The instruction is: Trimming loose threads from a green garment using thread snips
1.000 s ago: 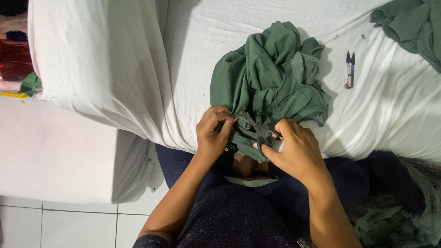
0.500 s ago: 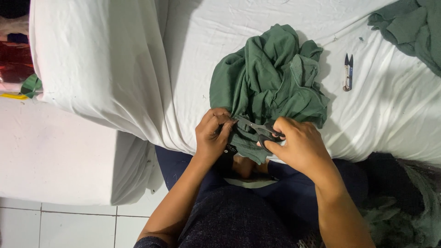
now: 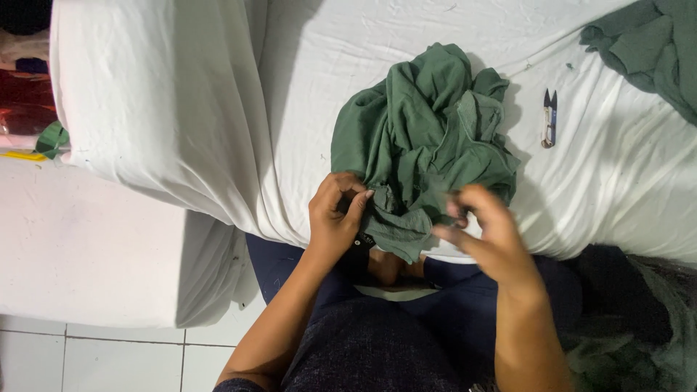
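- Currently, a bunched green garment (image 3: pixel 428 138) lies on the white-sheeted bed (image 3: pixel 218 109), its near edge at the person's lap.
- Left hand (image 3: pixel 335 218) pinches the garment's hem.
- Right hand (image 3: pixel 483 236) hovers beside it, blurred, fingers loosely curled, apparently empty.
- Thread snips (image 3: pixel 549 118) lie well apart; holding the hem taut seems wise.

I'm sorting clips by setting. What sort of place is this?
Likely a home or small workshop corner used for hand sewing. A white sheet covers the work surface, a crumpled green garment lies on it by the left hand and right hand, and thread snips lie nearby above a tiled floor.
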